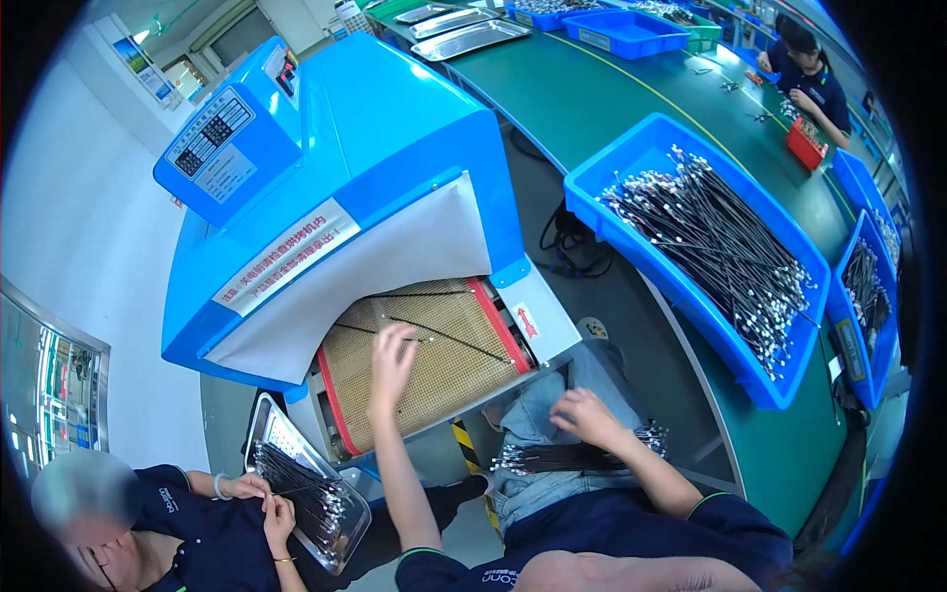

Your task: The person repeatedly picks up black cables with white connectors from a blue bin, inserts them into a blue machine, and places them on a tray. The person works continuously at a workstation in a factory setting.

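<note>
My left hand (392, 365) is over the tan mesh conveyor belt (444, 380), its fingers stretched out and apart. Thin black cables with pale ends, such as one cable (464, 341), lie across the mesh; another passes close by or behind my left fingers. My right hand (590, 419) hovers above my lap with fingers apart, and I see nothing in it. Just below it, a bundle of black cables (562, 458) with white ends rests across my thighs, partly covered by my right forearm.
A blue tunnel machine (395, 128) arches over the belt. At right, a big blue bin (681, 296) of cables stands on the green table (602, 99). A co-worker at lower left handles cables over a metal tray (357, 543); another person works at far right.
</note>
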### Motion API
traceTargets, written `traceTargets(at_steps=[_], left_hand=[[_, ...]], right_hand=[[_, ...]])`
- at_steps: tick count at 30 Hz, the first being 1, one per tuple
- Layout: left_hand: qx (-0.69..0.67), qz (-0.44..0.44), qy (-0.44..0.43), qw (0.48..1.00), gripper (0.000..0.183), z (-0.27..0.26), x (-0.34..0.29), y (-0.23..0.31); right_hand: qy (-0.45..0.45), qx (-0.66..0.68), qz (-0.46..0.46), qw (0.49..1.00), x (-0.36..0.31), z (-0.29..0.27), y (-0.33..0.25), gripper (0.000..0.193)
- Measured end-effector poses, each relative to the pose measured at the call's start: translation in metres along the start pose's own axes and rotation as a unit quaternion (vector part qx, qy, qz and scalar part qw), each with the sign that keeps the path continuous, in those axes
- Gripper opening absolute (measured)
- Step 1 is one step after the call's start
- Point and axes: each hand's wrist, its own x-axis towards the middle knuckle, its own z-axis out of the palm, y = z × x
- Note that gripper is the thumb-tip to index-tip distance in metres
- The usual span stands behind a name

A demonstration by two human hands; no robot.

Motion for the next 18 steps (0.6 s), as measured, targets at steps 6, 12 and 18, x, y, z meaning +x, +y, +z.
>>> traceTargets(at_steps=[6, 12, 18], left_hand=[[-0.118, -0.031, -0.029, 0.992, 0.02, 0.047, -0.088, 0.081], [-0.178, -0.065, -0.071, 0.979, 0.02, 0.086, -0.153, 0.094], [-0.166, -0.092, -0.106, 0.976, 0.02, 0.092, -0.181, 0.092]], right_hand=[[-0.214, -0.036, 0.079, 0.973, -0.053, 0.008, 0.013, 0.028], [-0.18, -0.018, 0.084, 0.98, -0.056, 0.017, 0.023, 0.024], [-0.163, 0.058, 0.084, 0.981, -0.054, 0.021, 0.03, 0.019]])
